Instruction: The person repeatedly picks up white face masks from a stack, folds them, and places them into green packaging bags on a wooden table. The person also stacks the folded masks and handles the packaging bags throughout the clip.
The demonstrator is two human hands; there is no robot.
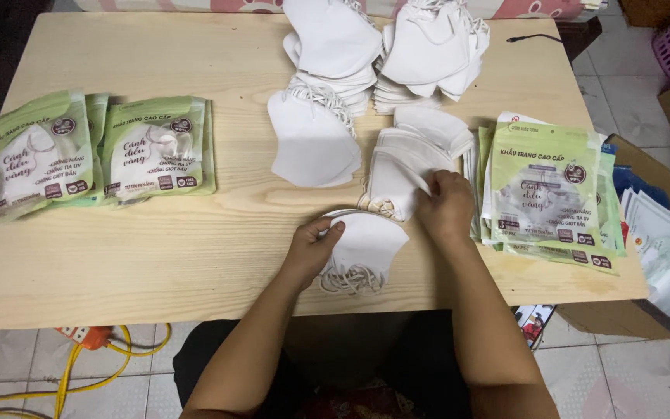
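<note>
My left hand grips the left edge of a small stack of folded white face masks lying at the near edge of the wooden table; their ear loops trail toward me. My right hand pinches the top mask of another white pile just beyond, fingers closed on its edge. More white masks lie in piles further back: one flat mask in the middle and two tall heaps at the far edge.
Filled green-and-clear mask pouches lie at the left. A stack of empty green pouches sits at the right. A cardboard box with papers stands right of the table. A yellow cable and power strip lie on the floor.
</note>
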